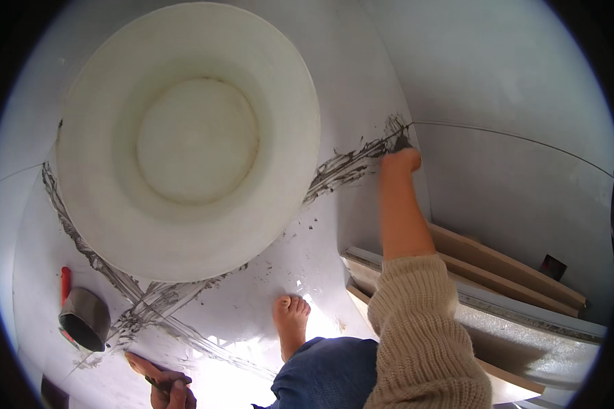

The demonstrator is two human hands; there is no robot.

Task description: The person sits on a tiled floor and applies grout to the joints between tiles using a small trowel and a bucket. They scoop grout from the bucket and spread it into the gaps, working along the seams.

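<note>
My right hand [402, 156] reaches far forward, closed around a dark spreading tool [402, 142] whose edge touches the smeared floor joint by the wall. Dark grey paste [345, 166] streaks along the joints between glossy light floor tiles [245, 317]. At the bottom left, my left hand [174, 392] grips a dark, thin object [156, 383], too unclear to name, in front of a bare foot. A dark metal container [86, 319] lies near the left wall beside a red-handled tool [65, 286], partly hidden behind it.
A large round whitish basin [197, 143] takes up the upper left of the floor. Long boards [506, 271] and a white-edged panel [532, 312] lean at the right wall. A small dark item [553, 267] is by them. My bare foot [291, 319] rests on the tiles.
</note>
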